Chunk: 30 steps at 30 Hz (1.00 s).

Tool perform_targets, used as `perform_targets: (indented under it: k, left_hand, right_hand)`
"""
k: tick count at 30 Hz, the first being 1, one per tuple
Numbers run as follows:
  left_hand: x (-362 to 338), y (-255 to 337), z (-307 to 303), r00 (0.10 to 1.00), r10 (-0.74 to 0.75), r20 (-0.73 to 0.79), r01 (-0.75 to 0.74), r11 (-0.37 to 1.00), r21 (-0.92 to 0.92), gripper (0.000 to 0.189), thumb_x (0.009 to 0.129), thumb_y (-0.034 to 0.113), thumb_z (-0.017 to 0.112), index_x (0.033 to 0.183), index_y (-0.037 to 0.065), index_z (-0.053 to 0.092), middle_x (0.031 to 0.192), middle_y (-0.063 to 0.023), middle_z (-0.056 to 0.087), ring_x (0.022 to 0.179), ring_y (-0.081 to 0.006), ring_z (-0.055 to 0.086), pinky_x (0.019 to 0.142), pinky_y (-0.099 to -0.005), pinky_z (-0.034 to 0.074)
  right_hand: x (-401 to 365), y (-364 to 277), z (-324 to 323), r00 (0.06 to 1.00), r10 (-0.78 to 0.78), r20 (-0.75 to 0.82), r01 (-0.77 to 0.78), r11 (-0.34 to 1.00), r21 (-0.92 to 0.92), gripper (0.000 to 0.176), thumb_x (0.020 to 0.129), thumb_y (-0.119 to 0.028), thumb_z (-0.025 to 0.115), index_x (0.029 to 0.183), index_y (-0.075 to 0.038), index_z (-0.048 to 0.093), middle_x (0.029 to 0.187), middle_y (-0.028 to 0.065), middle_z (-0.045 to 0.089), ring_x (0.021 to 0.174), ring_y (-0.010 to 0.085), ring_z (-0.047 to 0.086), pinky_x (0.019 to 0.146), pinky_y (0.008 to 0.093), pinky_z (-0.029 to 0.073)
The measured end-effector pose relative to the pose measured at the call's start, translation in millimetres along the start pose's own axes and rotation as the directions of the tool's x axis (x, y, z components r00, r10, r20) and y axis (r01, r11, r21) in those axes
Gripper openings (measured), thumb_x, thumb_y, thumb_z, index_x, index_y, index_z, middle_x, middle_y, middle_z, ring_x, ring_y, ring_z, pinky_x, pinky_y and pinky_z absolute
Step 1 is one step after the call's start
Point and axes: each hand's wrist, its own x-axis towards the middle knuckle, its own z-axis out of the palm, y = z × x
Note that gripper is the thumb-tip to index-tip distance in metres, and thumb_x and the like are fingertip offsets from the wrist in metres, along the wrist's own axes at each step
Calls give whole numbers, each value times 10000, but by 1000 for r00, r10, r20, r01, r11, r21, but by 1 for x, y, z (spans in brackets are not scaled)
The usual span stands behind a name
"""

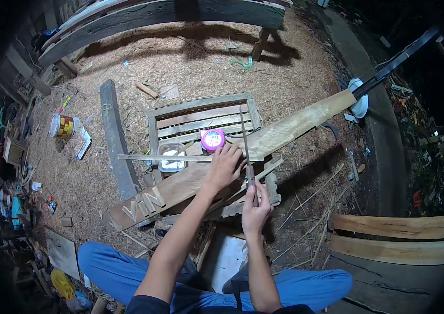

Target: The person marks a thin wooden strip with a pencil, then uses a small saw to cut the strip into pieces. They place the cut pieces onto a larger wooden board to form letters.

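Note:
My left hand point(224, 165) is closed over a thin wooden strip point(167, 157), pressing it down across a long plank point(185, 183). The strip reaches out to the left past the plank. In my right hand point(256, 206) is the handle of a long-bladed hand tool point(245, 136), its narrow blade pointing away from me and crossing the strip just right of my left fingers. A pink tape measure point(212, 139) sits right beyond my left hand. Wooden letters point(144, 204) reading "VIN" lie on the plank's near left end.
Under the plank stands a slatted wooden stand point(201, 107), with a clear plastic tub point(171, 157) on it. A dark beam point(111, 125) lies to the left near a paint can point(62, 127). Two boards point(400, 251) are at right. A heavy bench point(169, 23) spans the back.

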Motion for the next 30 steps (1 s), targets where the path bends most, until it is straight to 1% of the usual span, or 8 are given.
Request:
perform_targets:
  k: [2, 9, 11, 14, 20, 24, 26, 30]
  left_hand:
    - [2, -2, -1, 1000, -2, 11, 3, 999, -51, 244, 875, 167, 738, 1032, 30, 612, 1089, -131, 610, 1062, -339, 563, 985, -462, 441]
    - [1, -5, 3, 1000, 4, 25, -3, 1000, -27, 252, 887, 175, 737, 1050, 31, 610, 1090, -130, 609, 1064, -335, 562, 986, -462, 436]
    - [0, -6, 2, 995, 9, 97, -13, 999, 42, 320, 862, 205, 743, 1088, 36, 592, 1162, -133, 605, 1151, -319, 553, 990, -446, 426]
    - [1, 0, -8, 987, 15, 161, -20, 999, 34, 347, 801, 163, 764, 1070, 45, 580, 1150, -134, 598, 1153, -319, 553, 976, -446, 429]
    - [-1, -2, 3, 994, -40, 98, 44, 998, -38, 388, 742, 112, 777, 1064, 36, 573, 1145, -146, 596, 1140, -343, 556, 975, -453, 427]
    - [0, 2, -1, 995, -38, 93, 41, 999, -31, 351, 767, 130, 775, 1040, 47, 570, 1129, -141, 598, 1113, -334, 561, 942, -449, 430]
    - [-1, 5, -8, 993, -45, 112, 44, 999, 11, 368, 757, 131, 781, 1051, 49, 575, 1143, -135, 601, 1124, -330, 562, 953, -450, 427]
    - [0, 3, -5, 996, -25, 86, 24, 1000, 15, 308, 835, 168, 750, 1064, 48, 583, 1138, -127, 604, 1143, -321, 556, 970, -445, 419]
  right_hand:
    - [3, 5, 2, 998, 36, -43, -33, 996, 78, 320, 1049, -102, 614, 1297, 99, 632, 1138, 190, 732, 1034, 224, 720, 876, 359, 608]
    - [10, -9, -2, 996, 86, -1, -85, 995, 51, 323, 1073, -166, 601, 1284, 76, 632, 1119, 143, 708, 1038, 186, 671, 878, 342, 568]
    - [9, -8, -1, 994, 104, 25, -106, 992, 63, 308, 1056, -118, 611, 1285, 86, 631, 1124, 198, 734, 1031, 217, 719, 870, 365, 597]
    - [0, 1, 1, 999, 46, -13, -45, 995, 88, 321, 1062, -128, 603, 1303, 83, 619, 1117, 201, 738, 1036, 217, 718, 864, 363, 588]
    - [-3, 2, -1, 995, 94, 16, -95, 994, 47, 324, 1057, -150, 612, 1297, 68, 626, 1118, 208, 744, 1014, 248, 733, 862, 383, 582]
    - [-35, 11, -10, 994, -89, -56, 79, 983, -165, 311, 1050, -131, 623, 1292, 65, 624, 1078, 201, 749, 942, 243, 744, 816, 375, 584]
    - [-53, 8, -30, 996, 82, 17, -82, 996, 34, 298, 1052, -114, 621, 1291, 63, 627, 1064, 199, 741, 940, 214, 728, 789, 360, 584]
    - [-80, 7, -76, 950, 311, 37, -312, 932, 184, 319, 1055, -100, 629, 1313, 88, 620, 1131, 153, 717, 907, 164, 696, 752, 299, 576]
